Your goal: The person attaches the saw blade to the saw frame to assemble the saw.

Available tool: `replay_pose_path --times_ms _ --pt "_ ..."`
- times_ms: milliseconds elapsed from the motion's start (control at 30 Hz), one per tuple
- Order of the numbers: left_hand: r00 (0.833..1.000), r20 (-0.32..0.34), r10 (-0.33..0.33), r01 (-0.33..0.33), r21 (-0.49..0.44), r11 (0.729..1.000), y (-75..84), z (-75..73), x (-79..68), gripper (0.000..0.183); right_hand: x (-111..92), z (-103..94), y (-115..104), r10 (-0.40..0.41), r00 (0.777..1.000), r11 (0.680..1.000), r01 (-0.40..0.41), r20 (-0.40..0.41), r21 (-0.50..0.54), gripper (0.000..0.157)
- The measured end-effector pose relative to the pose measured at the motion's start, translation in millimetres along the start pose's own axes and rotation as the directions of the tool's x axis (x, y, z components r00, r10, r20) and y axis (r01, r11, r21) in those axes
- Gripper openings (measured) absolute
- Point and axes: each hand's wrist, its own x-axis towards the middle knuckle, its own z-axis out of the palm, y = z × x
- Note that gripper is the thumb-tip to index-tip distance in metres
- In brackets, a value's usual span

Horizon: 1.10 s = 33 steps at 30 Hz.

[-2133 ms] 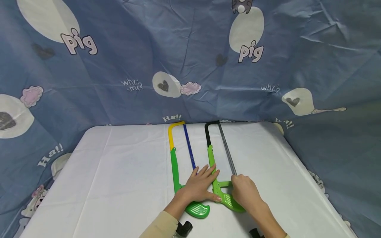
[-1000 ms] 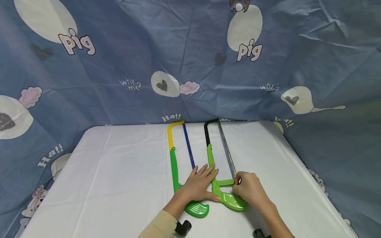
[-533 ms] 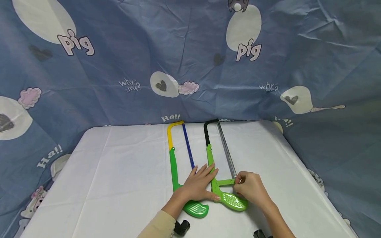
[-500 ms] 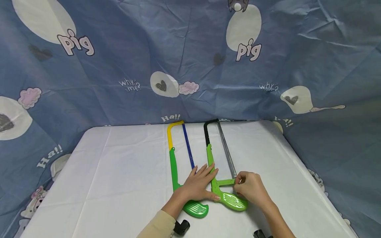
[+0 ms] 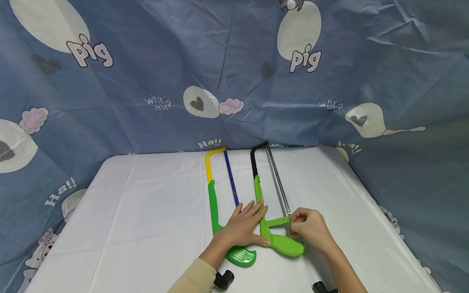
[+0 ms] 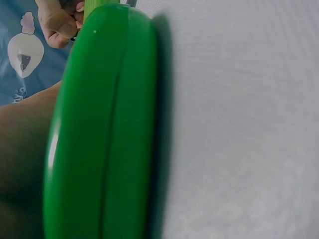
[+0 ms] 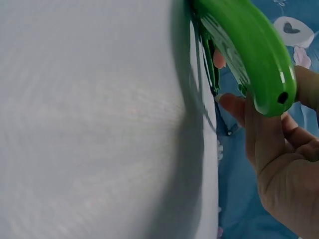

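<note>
Two hacksaws lie side by side on the white-covered table. The left hacksaw (image 5: 213, 203) has a yellow and green frame and a blue blade; the right hacksaw (image 5: 287, 245) has a black and lime-green frame and a grey blade. My left hand (image 5: 243, 226), fingers spread, rests across both frames and hides part of the blue blade's lower end. My right hand (image 5: 311, 228) pinches the right hacksaw where blade and short crossbar meet; the fingers hide the exact part. A green handle (image 6: 99, 129) fills much of the left wrist view. In the right wrist view, another green handle (image 7: 259, 55) tilts above the cloth.
A white cloth (image 5: 154, 211) covers the table. Behind it hangs a blue printed curtain (image 5: 165, 61). Black wrist mounts show below the left wrist (image 5: 224, 280) and right wrist (image 5: 319, 287).
My right hand has moved from a fist over the blade's lower end to a pinch at the crossbar's end. The right hacksaw has tilted slightly. My left hand stays in place.
</note>
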Motion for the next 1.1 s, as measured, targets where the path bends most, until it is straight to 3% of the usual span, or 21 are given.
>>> replay_pose_path --times_ms 233,700,833,1100 --pt "1.0 -0.004 0.002 -0.002 0.0 1.0 -1.0 -1.8 -0.6 0.102 2.9 -3.8 1.9 0.018 0.997 0.982 -0.03 0.071 0.185 0.013" --pt "1.0 -0.006 0.009 -0.009 0.005 1.0 -0.7 -0.6 -2.8 0.102 4.9 -7.4 13.9 0.008 0.992 0.965 -0.041 0.125 0.26 0.009" --pt "1.0 -0.013 0.013 -0.013 0.006 1.0 -1.7 -0.4 -3.0 0.102 5.5 -8.7 16.3 -0.027 0.986 0.939 -0.031 0.163 0.341 0.007" --pt "1.0 -0.013 0.015 -0.015 0.003 1.0 -2.7 1.1 -2.7 0.102 7.8 -9.1 25.9 -0.07 0.964 0.853 -0.076 0.257 0.516 0.018"
